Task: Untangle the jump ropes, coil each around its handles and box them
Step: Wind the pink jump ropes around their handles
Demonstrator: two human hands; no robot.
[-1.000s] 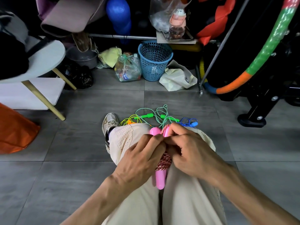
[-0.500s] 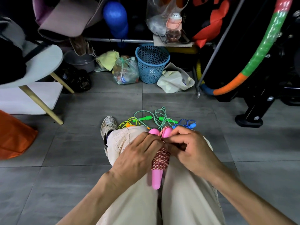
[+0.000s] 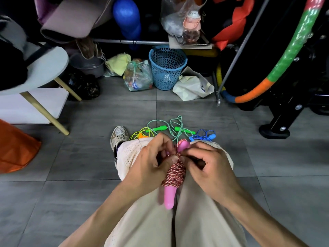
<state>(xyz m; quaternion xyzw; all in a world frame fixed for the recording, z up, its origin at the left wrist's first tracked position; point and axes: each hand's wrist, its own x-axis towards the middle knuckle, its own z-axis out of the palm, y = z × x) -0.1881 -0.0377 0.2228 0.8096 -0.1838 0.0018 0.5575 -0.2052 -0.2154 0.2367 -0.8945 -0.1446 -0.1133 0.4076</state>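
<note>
Holding the pink jump rope [image 3: 173, 172] over my knees, I am pinching its red-and-white cord at the top of the coil with both hands. My left hand [image 3: 151, 164] is curling round the bundle from nine o'clock, thumb pressing the cord where the wraps end. My right hand [image 3: 208, 168] is coming in from three o'clock, its fingertips [image 3: 185, 155] nipping the same strand, the other fingers folded. The cord is sitting wound in tight turns round the middle of the two pink handles, which are lying side by side; one rounded end is poking out at twelve o'clock and another is sticking down at six o'clock between my thighs.

Beyond my knees, at twelve o'clock on the grey tiled floor [image 3: 195, 113], the other ropes are lying loose: a green jump rope [image 3: 161, 128] with a speckled cord looping about, a yellow jump rope [image 3: 140, 133] just beside my shoe [image 3: 119, 136] at eleven o'clock, and a blue jump rope [image 3: 203, 136] at one o'clock. Farther off stands a blue basket [image 3: 167, 68].

I am seeing no writing clear enough to read on anything.
</note>
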